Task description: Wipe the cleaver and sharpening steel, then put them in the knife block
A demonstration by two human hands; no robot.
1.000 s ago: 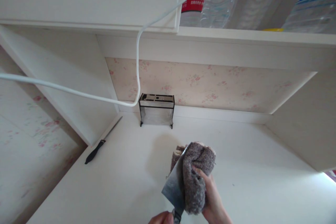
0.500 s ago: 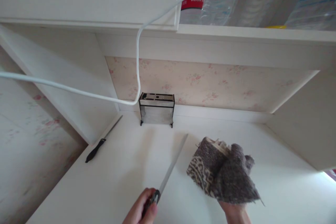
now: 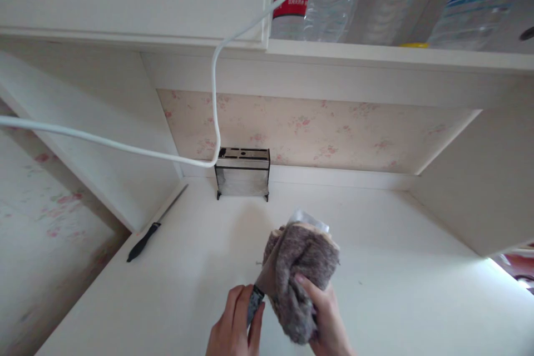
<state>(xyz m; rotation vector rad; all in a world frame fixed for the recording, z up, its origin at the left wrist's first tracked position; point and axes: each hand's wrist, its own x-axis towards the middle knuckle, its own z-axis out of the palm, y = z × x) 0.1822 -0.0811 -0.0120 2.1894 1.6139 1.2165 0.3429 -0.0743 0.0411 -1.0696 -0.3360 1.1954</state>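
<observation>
A white cable point(image 3: 125, 147) is sagging across the upper left and ending at the knife block point(image 3: 242, 172), which is standing at the back of the white bench point(image 3: 396, 278) against the flowered wall. Left of the knife block and nearer the viewer, a black-handled sharpening steel point(image 3: 155, 225) is lying on the bench along the side panel. In front of the knife block, the left hand point(image 3: 233, 328) is gripping the dark handle of a cleaver point(image 3: 255, 303), fingers closed round it. Just right of that, still in front of the knife block, a grey-brown cloth point(image 3: 298, 272) is wrapping the cleaver's blade, whose tip is showing above the cloth. The right hand point(image 3: 325, 320) is clutching the cloth, fingers closed on it. Above and right of the knife block, water bottles point(image 3: 325, 0) are standing on the shelf.
</observation>
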